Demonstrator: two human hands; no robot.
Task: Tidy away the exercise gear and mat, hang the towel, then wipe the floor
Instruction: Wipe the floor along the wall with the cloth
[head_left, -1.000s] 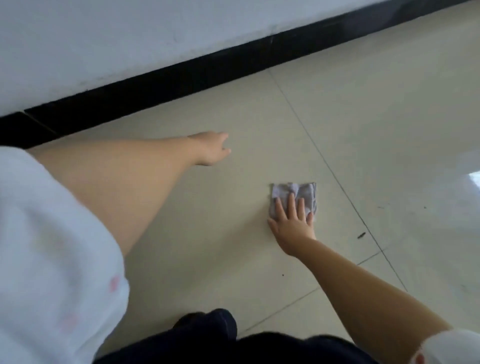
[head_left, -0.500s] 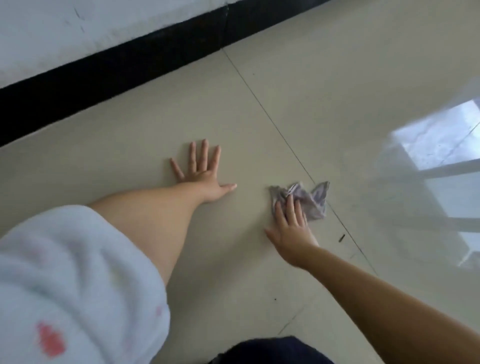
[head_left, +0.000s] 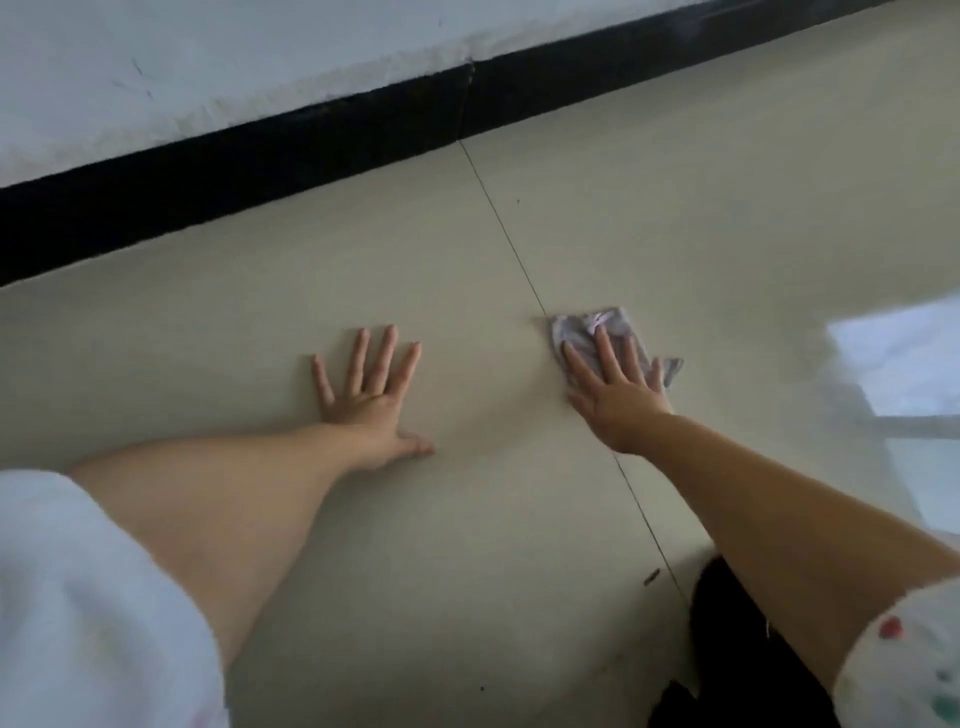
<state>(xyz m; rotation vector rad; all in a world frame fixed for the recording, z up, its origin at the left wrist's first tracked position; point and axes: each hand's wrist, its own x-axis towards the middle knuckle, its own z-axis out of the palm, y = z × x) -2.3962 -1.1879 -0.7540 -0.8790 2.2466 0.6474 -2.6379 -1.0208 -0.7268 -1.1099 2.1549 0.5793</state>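
Note:
A small grey-lilac cloth (head_left: 586, 327) lies crumpled on the beige tiled floor (head_left: 467, 545), right of a grout line. My right hand (head_left: 618, 389) presses flat on the cloth with straight fingers, covering its near part. My left hand (head_left: 371, 395) rests flat on the bare tile to the left, fingers spread, holding nothing. No exercise gear, mat or towel is in view.
A black skirting board (head_left: 260, 171) runs along the white wall (head_left: 208, 67) at the back. A bright window reflection (head_left: 904, 358) glares on the tiles at right. A small dark speck (head_left: 651, 577) lies near the grout line. My dark-clothed knee (head_left: 737, 649) is at lower right.
My right hand has slid the cloth across the grout line to the right-hand tile. My left hand stays flat on the floor. The view has shifted towards the wall.

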